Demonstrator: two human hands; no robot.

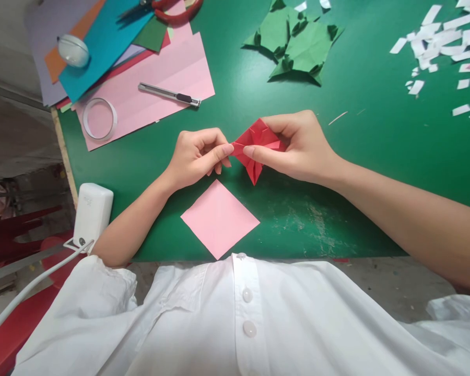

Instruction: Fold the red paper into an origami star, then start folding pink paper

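A folded red paper piece [257, 137] is held above the green table, one point hanging downward. My left hand [199, 156] pinches its left corner between thumb and finger. From the right, my right hand [301, 146] grips the same piece, thumb on the front and fingers behind its upper right edge. Below the hands, near the table's front edge, a pink paper square [220, 219] lies flat with a corner toward me.
Folded green paper pieces [297, 44] lie at the back. White paper scraps [446, 44] are at the back right. At the left are pink paper [152, 73], a cutter [169, 95], a tape roll [100, 119], red-handled scissors [176, 15] and a white power bank [93, 214] with a cable.
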